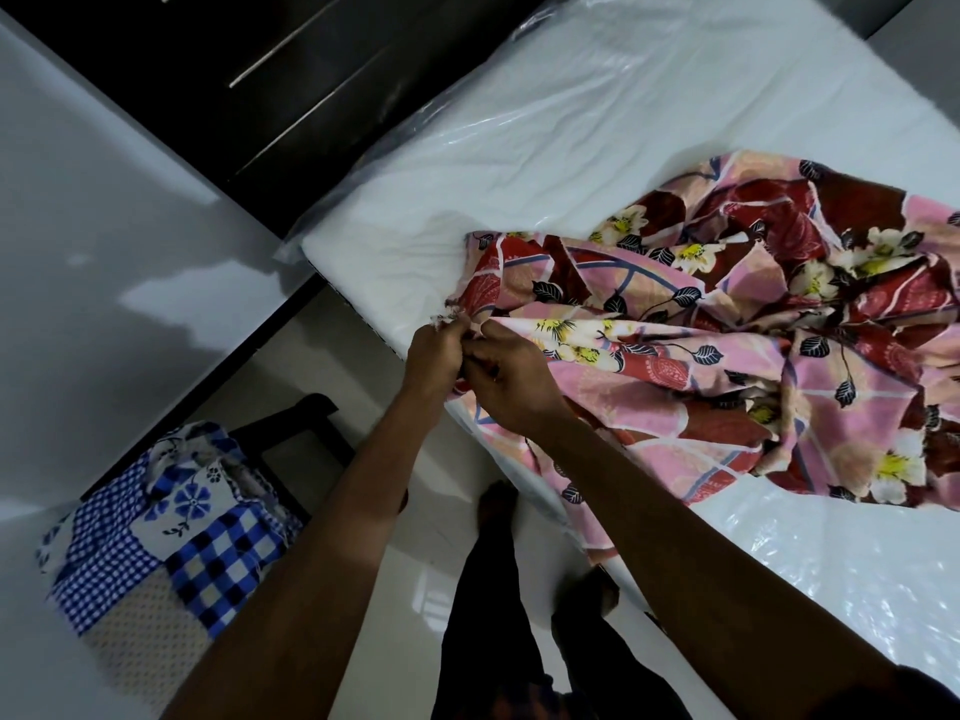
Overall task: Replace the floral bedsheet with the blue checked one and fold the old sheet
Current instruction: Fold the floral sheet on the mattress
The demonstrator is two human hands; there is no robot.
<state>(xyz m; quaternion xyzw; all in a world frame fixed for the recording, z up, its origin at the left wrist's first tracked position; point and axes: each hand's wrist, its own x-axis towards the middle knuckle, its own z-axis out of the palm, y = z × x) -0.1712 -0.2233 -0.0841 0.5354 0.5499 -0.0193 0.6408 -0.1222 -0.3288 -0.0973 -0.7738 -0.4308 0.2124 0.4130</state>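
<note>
view from above of a person standing at the edge of a bed. a crumpled pink and dark red floral cotton bedsheet lies bunched on the right half of a white mattress wrapped in clear plastic, with one part hanging over the near edge. both hands meet at a frayed corner of this sheet, just at the mattress edge. the left hand is curled, pinching the cloth, and the right hand touches it, fingers also curled around the fabric. a folded blue and white checked bedsheet with blue flower patches rests on a dark seat at the lower left, well apart from the bed. the person's dark trousers show above a glossy pale floor.
</note>
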